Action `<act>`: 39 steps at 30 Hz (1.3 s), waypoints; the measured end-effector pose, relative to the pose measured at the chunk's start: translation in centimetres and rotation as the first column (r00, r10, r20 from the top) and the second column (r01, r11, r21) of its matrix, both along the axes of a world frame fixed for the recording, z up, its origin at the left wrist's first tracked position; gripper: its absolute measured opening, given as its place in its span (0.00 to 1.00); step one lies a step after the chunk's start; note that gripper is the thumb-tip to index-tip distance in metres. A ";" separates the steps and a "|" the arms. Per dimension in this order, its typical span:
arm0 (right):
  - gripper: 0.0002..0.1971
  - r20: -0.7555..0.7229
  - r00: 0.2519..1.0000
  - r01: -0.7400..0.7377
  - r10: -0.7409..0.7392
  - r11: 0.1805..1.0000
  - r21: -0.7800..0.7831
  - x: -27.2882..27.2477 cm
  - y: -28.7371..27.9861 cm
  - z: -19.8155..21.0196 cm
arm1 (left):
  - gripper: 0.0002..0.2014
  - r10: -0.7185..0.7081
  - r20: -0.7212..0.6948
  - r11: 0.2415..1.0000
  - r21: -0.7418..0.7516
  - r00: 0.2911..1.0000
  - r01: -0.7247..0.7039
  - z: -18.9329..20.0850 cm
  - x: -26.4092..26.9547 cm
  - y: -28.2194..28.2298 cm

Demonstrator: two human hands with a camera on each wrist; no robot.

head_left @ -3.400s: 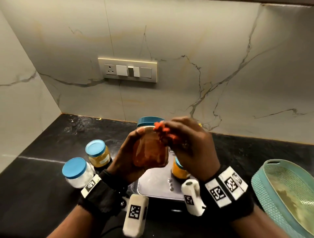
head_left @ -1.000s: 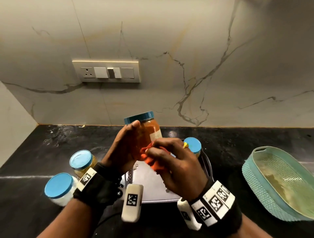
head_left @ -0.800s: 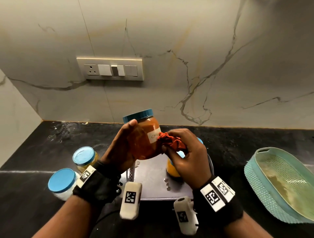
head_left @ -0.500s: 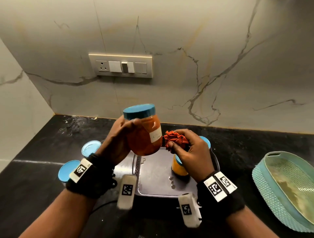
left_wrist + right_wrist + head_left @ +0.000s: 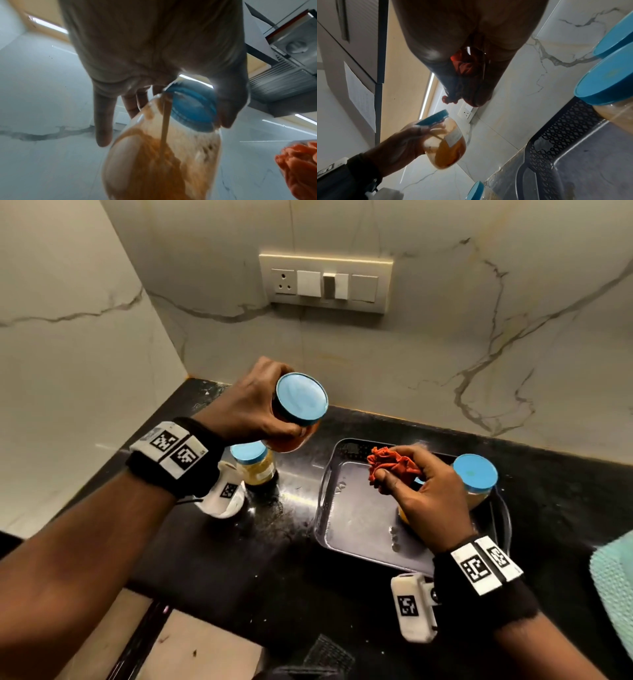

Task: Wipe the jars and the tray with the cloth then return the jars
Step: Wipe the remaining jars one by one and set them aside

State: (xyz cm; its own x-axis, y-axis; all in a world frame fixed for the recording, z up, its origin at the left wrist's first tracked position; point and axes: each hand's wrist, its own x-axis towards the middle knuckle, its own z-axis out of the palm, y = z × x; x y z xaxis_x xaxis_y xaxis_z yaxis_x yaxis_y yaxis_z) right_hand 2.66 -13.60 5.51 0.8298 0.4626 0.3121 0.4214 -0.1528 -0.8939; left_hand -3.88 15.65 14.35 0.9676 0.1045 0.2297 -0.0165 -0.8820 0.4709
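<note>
Two hands busy: left hand gripping orange jar, right hand clutching cloth.

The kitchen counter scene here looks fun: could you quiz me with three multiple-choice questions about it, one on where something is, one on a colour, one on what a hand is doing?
1. Where is the jar of orange-red paste?
A. Standing in the tray
B. Held in the air by the left hand
C. In the teal basket

2. What colour are the jar lids?
A. Blue
B. White
C. Red

3. What is the right hand doing?
A. Lying flat on the counter
B. Gripping a bunched orange cloth
C. Pressing a wall switch

Answers:
1 B: the left hand grips it near its lid, left of the tray.
2 A: each visible lid is blue.
3 B: the right hand holds the cloth over the tray.
</note>
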 end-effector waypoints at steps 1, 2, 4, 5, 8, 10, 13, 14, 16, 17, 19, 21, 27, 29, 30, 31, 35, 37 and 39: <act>0.12 -0.001 1.000 -0.002 0.002 1.000 -0.002 0.0 0.0 0.0 | 0.44 0.001 -0.030 0.997 0.077 1.000 0.001 -0.3 -0.3 0.1; 0.12 -0.004 1.000 -0.006 0.006 1.000 -0.005 0.0 -0.1 -0.2 | 0.45 0.002 -0.074 0.987 0.158 0.997 0.010 -0.9 -0.7 0.3; 0.12 -0.011 1.000 -0.009 0.009 1.000 -0.009 0.0 -0.2 -0.5 | 0.47 0.010 -0.184 0.961 0.275 0.983 0.041 -2.0 -1.6 0.6; 0.12 -0.017 1.000 -0.017 0.017 1.000 -0.012 0.0 -0.2 -0.7 | 0.47 0.030 -0.243 0.948 0.315 0.970 0.050 -2.7 -2.2 0.7; 0.14 -0.028 0.999 -0.036 0.036 0.999 -0.013 -0.1 -0.1 -1.2 | 0.48 0.121 -0.376 0.891 0.449 0.919 0.066 -4.9 -3.4 0.7; 0.13 -0.033 0.998 -0.048 0.048 0.999 -0.016 -0.3 -0.1 -1.5 | 0.46 0.169 -0.424 0.843 0.530 0.890 0.092 -6.4 -3.8 0.6; 0.12 -0.053 0.997 -0.062 0.061 0.998 -0.016 -0.4 -0.1 -2.1 | 0.43 0.220 -0.462 0.792 0.599 0.859 0.120 -8.1 -4.0 0.6; 0.12 -0.060 0.996 -0.072 0.071 0.997 -0.016 -0.4 -0.1 -2.3 | 0.43 0.235 -0.465 0.773 0.621 0.853 0.126 -8.5 -4.1 0.6; 0.14 -0.054 0.995 -0.082 0.080 0.996 -0.031 -0.4 -0.3 -2.5 | 0.43 0.273 -0.467 0.743 0.658 0.841 0.124 -9.1 -4.3 0.8; 0.15 -0.052 0.995 -0.082 0.080 0.996 -0.039 -0.5 -0.4 -2.5 | 0.43 0.293 -0.467 0.737 0.666 0.834 0.115 -9.4 -4.3 0.9; 0.15 -0.063 0.995 -0.081 0.079 0.996 -0.031 -0.5 -0.5 -2.4 | 0.44 0.321 -0.473 0.740 0.666 0.821 0.095 -9.5 -4.3 1.1; 0.13 -0.077 0.994 -0.078 0.076 0.997 -0.025 -0.6 -0.7 -2.3 | 0.46 0.326 -0.497 0.754 0.650 0.804 0.096 -9.6 -4.1 1.5; 0.11 -0.081 0.994 -0.069 0.068 0.997 -0.015 -0.7 -1.3 -1.6 | 0.58 0.303 -0.558 0.807 0.581 0.772 0.103 -9.8 -4.2 1.1; 0.11 -0.071 0.995 -0.067 0.066 0.998 -0.020 -0.7 -2.0 -1.2 | 0.57 0.276 -0.548 0.834 0.545 0.789 0.087 -9.6 -4.1 -0.2; 0.11 -0.057 0.997 -0.047 0.046 0.999 -0.028 -0.6 -2.6 -0.9 | 0.55 0.255 -0.523 0.848 0.525 0.813 0.072 -9.4 -3.8 -1.2; 0.11 -0.042 0.999 -0.019 0.017 0.999 -0.039 -0.5 -3.3 -0.8 | 0.53 0.229 -0.490 0.867 0.496 0.841 0.053 -9.3 -3.5 -2.2; 0.12 -0.045 0.986 0.156 -0.159 0.986 -0.062 0.7 -7.1 -1.1 | 0.47 0.111 -0.305 0.946 0.325 0.946 -0.006 -9.9 -0.3 -8.2; 0.13 -0.065 0.965 0.250 -0.254 0.966 -0.068 1.1 -9.5 -1.0 | 0.48 0.058 -0.292 0.974 0.228 0.955 0.010 -10.7 1.8 -11.8; 0.13 -0.020 0.946 0.321 -0.324 0.941 -0.104 1.2 -11.6 -0.6 | 0.51 0.029 -0.342 0.987 0.160 0.939 0.028 -11.4 3.6 -15.1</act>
